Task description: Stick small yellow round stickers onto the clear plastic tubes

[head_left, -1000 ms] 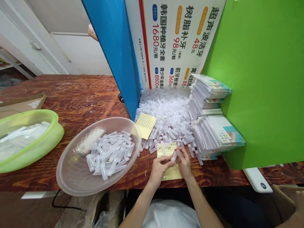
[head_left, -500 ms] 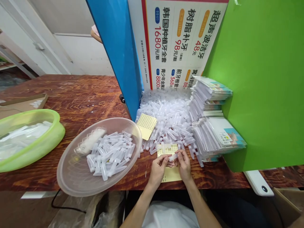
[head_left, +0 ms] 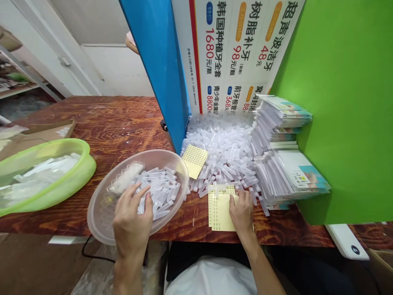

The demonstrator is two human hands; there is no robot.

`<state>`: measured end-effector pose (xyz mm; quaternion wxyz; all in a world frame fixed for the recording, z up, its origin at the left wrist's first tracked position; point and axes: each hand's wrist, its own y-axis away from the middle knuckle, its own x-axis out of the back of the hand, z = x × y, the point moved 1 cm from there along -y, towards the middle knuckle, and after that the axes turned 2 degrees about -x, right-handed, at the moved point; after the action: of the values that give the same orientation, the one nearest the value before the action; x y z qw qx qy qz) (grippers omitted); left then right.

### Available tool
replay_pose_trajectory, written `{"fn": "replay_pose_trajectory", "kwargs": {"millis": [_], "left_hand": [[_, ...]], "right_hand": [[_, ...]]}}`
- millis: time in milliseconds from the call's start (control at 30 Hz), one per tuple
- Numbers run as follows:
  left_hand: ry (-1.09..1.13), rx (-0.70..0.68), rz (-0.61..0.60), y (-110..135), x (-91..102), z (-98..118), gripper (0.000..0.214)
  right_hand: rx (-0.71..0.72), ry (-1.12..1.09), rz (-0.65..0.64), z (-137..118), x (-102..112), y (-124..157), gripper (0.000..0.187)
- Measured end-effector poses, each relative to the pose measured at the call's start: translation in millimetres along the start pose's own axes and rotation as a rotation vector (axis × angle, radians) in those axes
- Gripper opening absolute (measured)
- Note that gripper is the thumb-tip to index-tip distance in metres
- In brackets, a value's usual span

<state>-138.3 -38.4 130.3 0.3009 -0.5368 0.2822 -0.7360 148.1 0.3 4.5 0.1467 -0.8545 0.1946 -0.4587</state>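
Note:
My left hand (head_left: 133, 215) is over the near side of a clear plastic bowl (head_left: 102, 227), its fingers spread and bent, holding nothing that I can see. Small white translucent plastic tubes (head_left: 159, 192) lie heaped in the bowl beside its fingertips. On the table to the right, my right hand (head_left: 242, 211) is closed at the right side of a pale yellow sticker sheet (head_left: 222, 213), thumb and fingertips pinched at its upper part. The sheet bears rows of small marks and lies over another one. Whether a sticker is between the fingertips is too small to tell.
A large pile of tubes (head_left: 222, 143) fills the space between blue (head_left: 156, 69) and green panels (head_left: 346, 123). Another sticker sheet (head_left: 195, 159) rests on it. Stacks of printed cards (head_left: 285, 176) stand at right, a green basin (head_left: 86, 168) of white pieces at left.
Both hands were together over the sticker sheet, holding a tube. My left hand has moved left to the bowl and opened; my right hand has come down onto the sheet. The view has shifted slightly.

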Motion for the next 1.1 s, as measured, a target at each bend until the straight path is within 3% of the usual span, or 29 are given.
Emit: {"fn": "replay_pose_trajectory", "kwargs": {"millis": [67, 133, 200, 300, 400, 533, 767, 1100], "left_hand": [[0.012, -0.040, 0.012, 6.7, -1.1, -1.8, 0.013], [0.161, -0.099, -0.060, 21.5, -8.1, 11.3, 0.017], [0.367, -0.176, -0.249, 41.9, -20.5, 34.4, 0.020], [0.539, -0.255, -0.629, 75.5, -47.1, 68.9, 0.018], [0.537, -0.210, -0.830, 101.4, -74.9, 84.2, 0.016], [0.544, -0.147, -0.855, 115.9, -95.3, 81.6, 0.005], [0.586, -0.111, -0.849, 116.7, -95.1, 80.7, 0.008], [0.571, -0.059, -0.830, 120.6, -93.3, 80.4, 0.008]], "right_hand": [[-0.003, 0.142, -0.056, 5.0, -1.9, -6.4, 0.015], [0.004, 0.238, -0.097, 10.2, -2.2, -10.3, 0.011], [0.008, 0.291, -0.108, 14.8, -1.2, -12.1, 0.009], [0.000, 0.295, -0.090, 20.5, 1.3, -13.2, 0.013], [-0.016, 0.185, -0.049, 23.9, 5.2, -14.1, 0.017], [-0.060, -0.106, -0.014, 21.0, 11.7, -11.8, 0.014], [-0.281, -0.620, -0.175, 3.2, -1.0, 4.4, 0.020], [-0.262, -0.672, -0.218, 1.9, -8.6, 6.4, 0.020]]}}
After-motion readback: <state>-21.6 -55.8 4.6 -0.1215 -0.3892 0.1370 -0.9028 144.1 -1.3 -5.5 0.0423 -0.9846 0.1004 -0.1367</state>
